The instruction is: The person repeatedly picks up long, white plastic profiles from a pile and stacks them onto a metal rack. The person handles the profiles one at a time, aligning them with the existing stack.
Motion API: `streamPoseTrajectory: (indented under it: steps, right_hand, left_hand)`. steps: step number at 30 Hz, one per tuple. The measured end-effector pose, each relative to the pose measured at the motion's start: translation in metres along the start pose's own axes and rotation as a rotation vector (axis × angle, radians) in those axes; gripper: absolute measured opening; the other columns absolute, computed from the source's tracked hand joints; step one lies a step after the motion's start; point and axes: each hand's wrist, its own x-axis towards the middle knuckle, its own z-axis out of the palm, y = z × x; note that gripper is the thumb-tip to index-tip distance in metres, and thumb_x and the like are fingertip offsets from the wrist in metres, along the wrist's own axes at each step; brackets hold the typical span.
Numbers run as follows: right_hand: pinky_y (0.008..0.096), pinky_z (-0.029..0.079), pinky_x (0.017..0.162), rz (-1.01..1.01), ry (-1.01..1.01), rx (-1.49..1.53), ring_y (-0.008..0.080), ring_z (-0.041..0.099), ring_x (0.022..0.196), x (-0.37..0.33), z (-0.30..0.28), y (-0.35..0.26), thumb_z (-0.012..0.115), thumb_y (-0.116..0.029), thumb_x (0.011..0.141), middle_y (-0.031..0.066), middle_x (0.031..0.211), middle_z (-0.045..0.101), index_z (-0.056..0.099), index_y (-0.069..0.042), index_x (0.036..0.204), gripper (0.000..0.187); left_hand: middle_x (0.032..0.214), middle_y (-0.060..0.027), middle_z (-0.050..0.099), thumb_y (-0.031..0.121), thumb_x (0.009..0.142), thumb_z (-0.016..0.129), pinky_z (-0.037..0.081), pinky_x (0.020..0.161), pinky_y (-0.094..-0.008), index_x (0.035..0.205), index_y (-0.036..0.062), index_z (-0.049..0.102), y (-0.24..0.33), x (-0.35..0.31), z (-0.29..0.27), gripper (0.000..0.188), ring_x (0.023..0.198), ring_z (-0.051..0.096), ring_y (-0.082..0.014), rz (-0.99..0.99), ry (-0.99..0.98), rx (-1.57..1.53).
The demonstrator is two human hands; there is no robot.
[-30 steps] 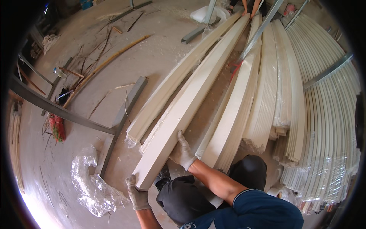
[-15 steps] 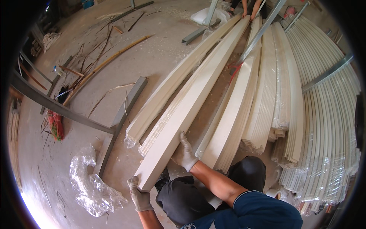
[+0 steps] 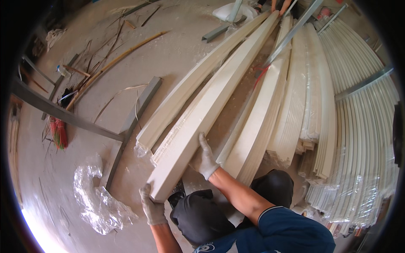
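Observation:
A long, cream-white panel strip runs from in front of me to the far end of the room, over a bundle of similar strips. My left hand, in a pale work glove, grips its near end at the corner, thumb on top. My right hand, gloved too, holds the strip's right side farther along, thumb up against the edge and the other fingers hidden beneath. At the far end, another person's hands are on the same strip.
Wrapped strip stacks lie to the right, beside a large ribbed pile. Metal bars cross above them. Left are a grey metal frame, crumpled clear plastic, a bamboo pole and a red-green brush-like bundle.
The view has shifted slightly, so the near strip, floor items and both my hands appear a little higher. Both hands keep the same hold on the panel strip.

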Motion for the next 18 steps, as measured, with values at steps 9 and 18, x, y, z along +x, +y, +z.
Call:
streamPoseTrajectory:
  steps: [9,18]
  right_hand:
    - [0.0451,0.042,0.107,0.012,-0.065,-0.103,0.0271,0.045,0.129,0.093,0.059,-0.014,0.063,-0.064,0.085,0.0094,0.141,0.046,0.038,-0.011,0.144,0.084]
    - [0.0475,0.048,0.097,0.108,0.060,-0.312,0.0296,0.049,0.121,0.172,0.086,-0.017,0.080,-0.056,0.074,0.0108,0.131,0.048,0.042,-0.011,0.140,0.088]
  left_hand:
    - [0.114,-0.0106,0.064,0.026,0.090,0.067,0.058,0.083,-0.0378,0.118,0.0033,0.059,0.047,0.110,0.039,0.037,0.101,0.066,-0.0235,0.126,-0.092,0.043]
    - [0.108,-0.0132,0.066,0.028,0.088,0.069,0.060,0.081,-0.0411,0.119,0.0025,0.059,0.078,0.207,0.056,0.041,0.095,0.068,-0.0259,0.018,-0.199,0.029]
